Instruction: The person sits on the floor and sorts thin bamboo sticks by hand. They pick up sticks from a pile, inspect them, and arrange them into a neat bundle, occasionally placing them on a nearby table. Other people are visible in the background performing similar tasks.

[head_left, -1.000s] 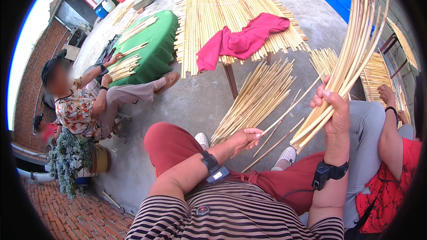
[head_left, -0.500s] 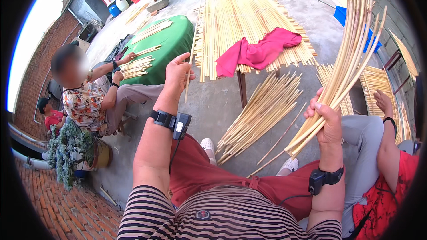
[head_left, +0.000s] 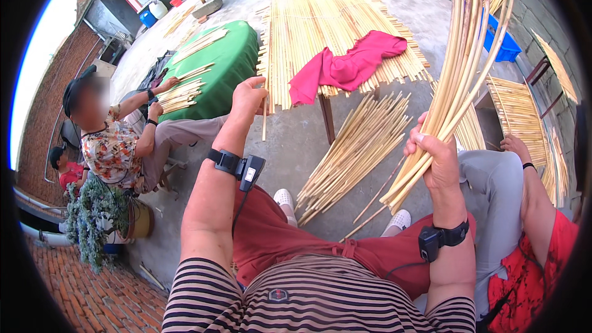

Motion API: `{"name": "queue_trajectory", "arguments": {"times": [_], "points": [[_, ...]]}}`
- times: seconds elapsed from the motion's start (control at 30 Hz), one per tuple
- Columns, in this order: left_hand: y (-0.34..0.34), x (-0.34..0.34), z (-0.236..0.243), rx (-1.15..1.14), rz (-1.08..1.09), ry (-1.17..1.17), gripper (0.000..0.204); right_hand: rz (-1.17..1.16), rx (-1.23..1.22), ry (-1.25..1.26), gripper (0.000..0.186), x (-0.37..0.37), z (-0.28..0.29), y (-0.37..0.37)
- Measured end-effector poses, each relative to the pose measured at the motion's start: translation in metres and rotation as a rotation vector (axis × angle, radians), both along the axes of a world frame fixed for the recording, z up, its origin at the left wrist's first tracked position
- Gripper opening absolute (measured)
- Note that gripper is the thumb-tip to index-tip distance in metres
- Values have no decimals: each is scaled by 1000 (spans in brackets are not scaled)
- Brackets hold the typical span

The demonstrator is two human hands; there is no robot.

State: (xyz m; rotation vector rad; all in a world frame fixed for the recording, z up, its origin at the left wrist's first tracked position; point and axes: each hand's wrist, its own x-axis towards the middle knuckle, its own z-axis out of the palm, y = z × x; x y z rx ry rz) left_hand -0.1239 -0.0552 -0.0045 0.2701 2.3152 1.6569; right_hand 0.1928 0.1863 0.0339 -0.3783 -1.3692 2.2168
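Note:
My left hand (head_left: 248, 98) is raised, with thumb and fingers closed on a single thin pale stalk (head_left: 264, 128). The stalk's lower end sticks out below the fingers; its upper part runs against the left edge of a low table's layer of stalks (head_left: 320, 21). Wrapped in my right hand (head_left: 433, 153) is a thick bundle of long pale stalks (head_left: 459, 65), fanning out upward, their lower ends slanting toward my lap. On the ground between both hands lies a loose pile of stalks (head_left: 357, 151). A bright pink cloth (head_left: 351, 68) lies crumpled over the table's near edge.
At left a person (head_left: 114, 135) sits handling stalks on a green-covered table (head_left: 231, 80). Close on my right is another seated person (head_left: 536, 209). Beyond the bundle stand a blue crate (head_left: 505, 46) and a rack of stalks (head_left: 518, 108). A potted plant (head_left: 102, 216) is at lower left.
The view has shifted a little, so the surroundings sit farther left. My left hand with its stalk is closer to the table's edge. My right hand still holds the bundle.

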Motion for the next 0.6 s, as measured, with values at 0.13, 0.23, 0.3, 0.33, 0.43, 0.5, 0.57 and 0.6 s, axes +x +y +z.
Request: {"name": "queue_trajectory", "arguments": {"times": [0.13, 0.23, 0.3, 0.33, 0.43, 0.5, 0.57, 0.6], "points": [[11, 26, 27, 108, 36, 3, 42, 15, 33, 21, 35, 1, 1, 8], [-4, 50, 26, 334, 4, 458, 46, -22, 105, 18, 38, 4, -3, 16], [-3, 93, 29, 314, -71, 736, 47, -64, 275, 38, 34, 8, -9, 30], [-1, 119, 22, 298, -151, 716, 47, -150, 267, 56, 34, 11, -7, 30], [10, 172, -27, 102, -391, 575, 46, -234, 339, 159, 34, 28, 7, 34], [23, 196, -78, -186, -669, 678, 52, -253, 381, 187, 35, 38, 11, 34], [35, 214, -143, -306, -859, 512, 43, -294, 433, 180, 37, 52, 16, 33], [37, 221, -180, -318, -910, 501, 44, -324, 454, 174, 38, 53, 13, 30]]}}
